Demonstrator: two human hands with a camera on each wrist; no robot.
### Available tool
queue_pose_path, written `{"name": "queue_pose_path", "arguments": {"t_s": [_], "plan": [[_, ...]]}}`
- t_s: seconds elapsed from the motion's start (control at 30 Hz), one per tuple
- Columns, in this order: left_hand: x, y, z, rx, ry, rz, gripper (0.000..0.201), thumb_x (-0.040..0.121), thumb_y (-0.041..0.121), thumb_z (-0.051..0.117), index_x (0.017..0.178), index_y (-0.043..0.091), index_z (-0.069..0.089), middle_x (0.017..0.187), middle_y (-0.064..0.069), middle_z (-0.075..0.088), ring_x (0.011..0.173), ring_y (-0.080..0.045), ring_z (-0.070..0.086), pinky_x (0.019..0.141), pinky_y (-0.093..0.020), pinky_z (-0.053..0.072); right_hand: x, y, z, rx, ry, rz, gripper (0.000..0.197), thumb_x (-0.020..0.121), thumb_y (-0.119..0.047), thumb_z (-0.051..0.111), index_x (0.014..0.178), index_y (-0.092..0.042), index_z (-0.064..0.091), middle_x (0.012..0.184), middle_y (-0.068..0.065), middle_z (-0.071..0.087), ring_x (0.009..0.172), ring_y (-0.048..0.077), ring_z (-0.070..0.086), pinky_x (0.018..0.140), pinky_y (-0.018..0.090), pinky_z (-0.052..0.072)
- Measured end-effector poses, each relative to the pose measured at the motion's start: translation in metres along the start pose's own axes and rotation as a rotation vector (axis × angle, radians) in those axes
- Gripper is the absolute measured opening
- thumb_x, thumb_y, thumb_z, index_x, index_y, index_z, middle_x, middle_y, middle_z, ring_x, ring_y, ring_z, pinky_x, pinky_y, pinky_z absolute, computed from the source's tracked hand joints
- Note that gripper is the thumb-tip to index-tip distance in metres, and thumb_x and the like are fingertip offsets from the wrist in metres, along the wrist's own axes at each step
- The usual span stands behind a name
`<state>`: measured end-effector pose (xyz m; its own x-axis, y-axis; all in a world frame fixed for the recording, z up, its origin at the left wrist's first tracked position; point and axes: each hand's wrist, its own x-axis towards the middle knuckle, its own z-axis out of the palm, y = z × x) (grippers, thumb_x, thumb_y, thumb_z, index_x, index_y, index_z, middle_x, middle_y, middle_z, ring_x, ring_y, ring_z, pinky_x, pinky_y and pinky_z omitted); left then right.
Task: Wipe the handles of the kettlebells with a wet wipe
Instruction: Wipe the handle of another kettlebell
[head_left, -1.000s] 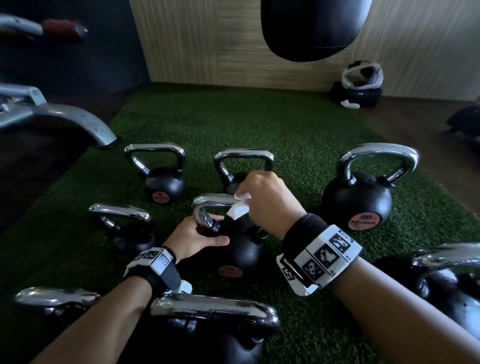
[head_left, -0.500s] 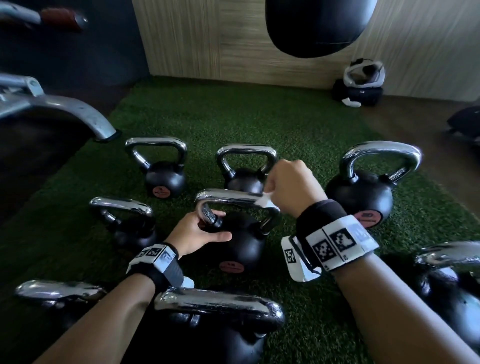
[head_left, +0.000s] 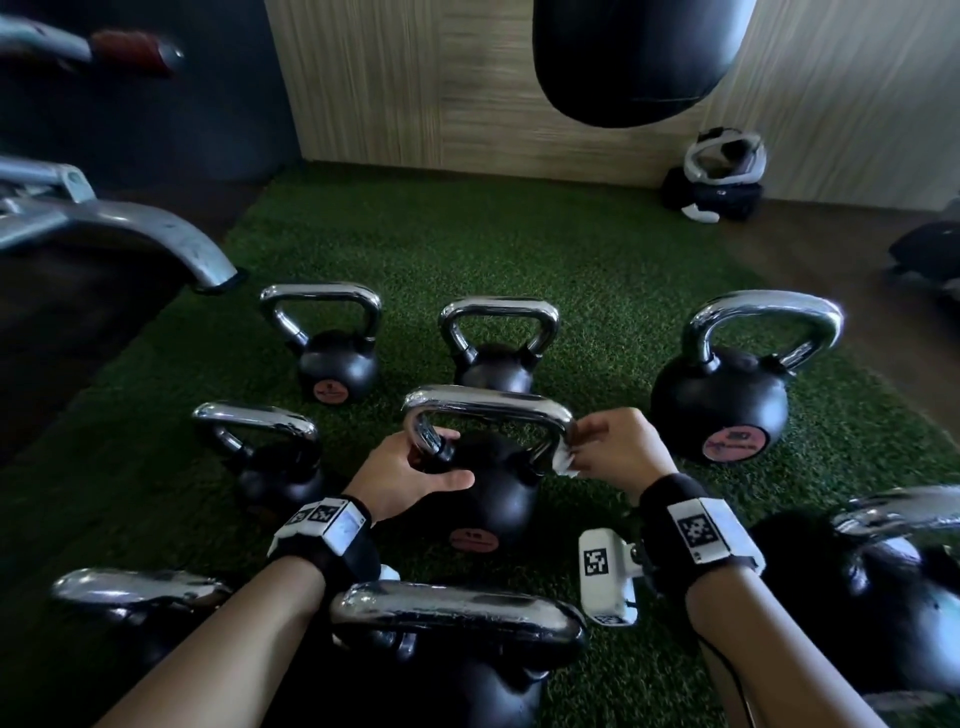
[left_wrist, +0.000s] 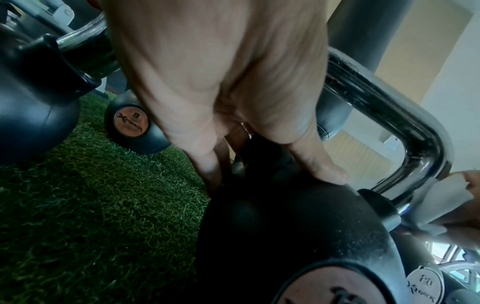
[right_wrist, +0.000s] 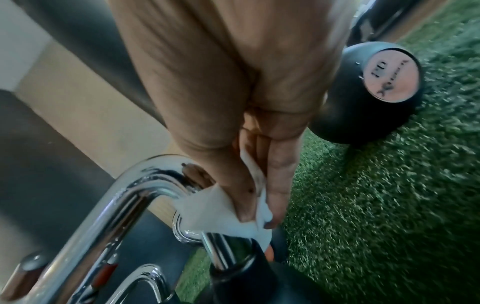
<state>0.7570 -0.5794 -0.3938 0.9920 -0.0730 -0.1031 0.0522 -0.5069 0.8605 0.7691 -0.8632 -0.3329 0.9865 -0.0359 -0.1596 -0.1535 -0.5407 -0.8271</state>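
Observation:
Several black kettlebells with chrome handles stand on green turf. The middle kettlebell (head_left: 493, 493) has a chrome handle (head_left: 488, 405). My left hand (head_left: 410, 473) grips the left foot of that handle, thumb lying on the black ball (left_wrist: 298, 226). My right hand (head_left: 613, 447) pinches a white wet wipe (head_left: 563, 462) against the handle's right leg. In the right wrist view the wipe (right_wrist: 221, 209) is wrapped round the chrome bend (right_wrist: 145, 185), held between thumb and fingers.
Other kettlebells: back left (head_left: 332, 358), back middle (head_left: 496, 348), large right (head_left: 727, 395), left (head_left: 270, 452), near (head_left: 457, 639), far right (head_left: 883, 587). A punching bag (head_left: 634, 57) hangs ahead. A grey machine leg (head_left: 156, 239) stands left. Gear (head_left: 719, 176) lies by the wall.
My right hand has slid the wipe from the left part of the handle's top bar across to the right bend and down its right leg. The left hand has kept its grip.

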Motion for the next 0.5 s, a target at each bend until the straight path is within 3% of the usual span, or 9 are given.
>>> {"name": "queue_pose_path", "arguments": {"t_s": [0.1,0.17,0.27,0.33,0.4,0.43,0.5], "plan": [[0.0,-0.002,0.0,0.022,0.006,-0.02,0.073,0.049,0.072,0.088,0.115,0.046,0.072,0.112,0.02,0.076,0.111,0.001,0.067,0.11,-0.035,0.05,0.003,0.012,0.008,0.201,-0.016,0.057,0.024,0.06,0.007,0.088,0.068,-0.013,0.078,0.079,0.018,0.078,0.075,0.026,0.072,0.083,0.052,0.063],[-0.002,0.002,0.0,0.062,0.022,-0.039,0.076,0.049,0.073,0.088,0.116,0.043,0.071,0.112,0.019,0.075,0.111,0.001,0.067,0.108,-0.032,0.05,0.002,0.018,0.015,0.252,-0.047,0.065,0.023,0.064,0.01,0.087,0.07,-0.009,0.077,0.084,0.023,0.077,0.081,0.031,0.072,0.085,0.053,0.062],[-0.002,0.013,-0.008,0.247,-0.016,-0.115,0.08,0.052,0.077,0.086,0.12,0.037,0.071,0.114,0.016,0.074,0.111,-0.005,0.066,0.099,-0.026,0.05,0.001,0.023,0.012,0.283,-0.084,0.065,0.024,0.07,0.013,0.085,0.074,-0.007,0.072,0.076,0.016,0.075,0.083,0.033,0.07,0.073,0.038,0.062],[-0.003,0.023,-0.022,0.399,-0.083,-0.193,0.083,0.049,0.08,0.081,0.115,0.029,0.073,0.11,0.01,0.076,0.106,-0.01,0.069,0.096,-0.029,0.054,0.004,0.023,-0.002,0.277,-0.013,0.046,0.023,0.07,0.006,0.088,0.075,-0.01,0.074,0.073,0.01,0.076,0.077,0.029,0.071,0.07,0.036,0.062],[-0.008,0.038,-0.041,0.472,-0.045,-0.211,0.049,0.066,0.051,0.088,0.105,0.025,0.076,0.105,0.007,0.079,0.103,-0.014,0.072,0.09,-0.027,0.054,0.004,0.017,-0.02,0.291,0.128,0.0,0.022,0.069,-0.001,0.091,0.079,-0.014,0.077,0.075,0.005,0.078,0.074,0.022,0.072,0.07,0.033,0.061],[-0.011,0.047,-0.051,0.488,0.059,-0.192,0.027,0.074,0.033,0.087,0.098,0.026,0.077,0.101,0.005,0.08,0.101,-0.015,0.073,0.084,-0.024,0.052,0.002,0.01,-0.029,0.311,0.188,-0.038,0.023,0.069,-0.003,0.091,0.081,-0.017,0.077,0.075,0.002,0.078,0.072,0.016,0.072,0.067,0.027,0.059],[-0.021,0.074,-0.073,0.477,0.303,-0.077,0.013,0.083,0.018,0.08,0.093,0.026,0.079,0.092,0.005,0.081,0.093,-0.015,0.075,0.073,-0.018,0.048,-0.001,-0.01,-0.04,0.323,0.275,-0.153,0.023,0.072,-0.006,0.09,0.082,-0.023,0.077,0.075,-0.005,0.077,0.069,0.005,0.069,0.061,0.015,0.053]]}}
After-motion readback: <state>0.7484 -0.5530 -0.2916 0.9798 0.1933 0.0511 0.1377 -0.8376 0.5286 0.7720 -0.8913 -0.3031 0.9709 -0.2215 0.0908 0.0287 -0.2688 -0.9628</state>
